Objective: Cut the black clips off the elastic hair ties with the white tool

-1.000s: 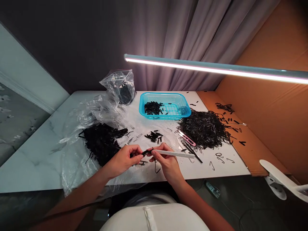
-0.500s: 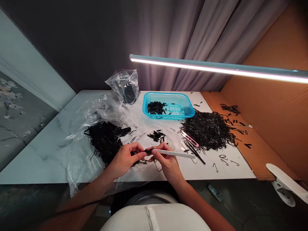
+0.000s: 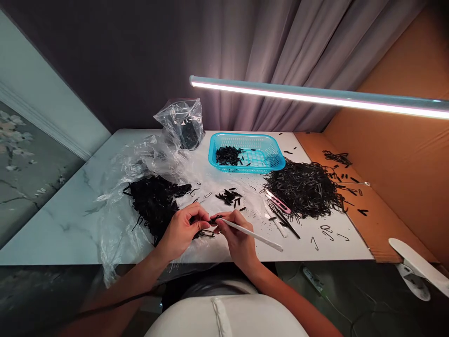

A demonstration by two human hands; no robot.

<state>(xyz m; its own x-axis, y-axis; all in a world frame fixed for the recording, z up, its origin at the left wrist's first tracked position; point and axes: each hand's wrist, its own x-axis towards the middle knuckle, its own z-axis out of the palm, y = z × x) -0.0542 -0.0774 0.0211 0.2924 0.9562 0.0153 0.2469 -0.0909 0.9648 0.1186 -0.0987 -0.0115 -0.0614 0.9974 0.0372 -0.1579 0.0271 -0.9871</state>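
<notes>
My left hand (image 3: 185,229) is closed, thumb and fingertips pinching a small black piece (image 3: 214,219) whose kind I cannot make out. Close beside it, my right hand (image 3: 240,238) grips a slim white stick-like tool (image 3: 257,236), its far end pointing down to the right. The tool's near end meets the black piece between the two hands. Left of my left hand lies a heap of black strips (image 3: 152,201) on clear plastic. Beyond my hands is a small pile of short black pieces (image 3: 228,196).
A blue basket (image 3: 282,164) holds more short black pieces. Looped black pieces (image 3: 305,189) form a heap at right, near a pink-handled cutter (image 3: 279,202) and black tweezers (image 3: 289,224). A clear bag (image 3: 180,119) stands at the back. A lamp tube (image 3: 298,95) hangs above.
The white tool has swung so its far end sits lower. My right hand has turned and shifted slightly left and down; my left hand stays almost in place. A dark loop below the hands is no longer visible.
</notes>
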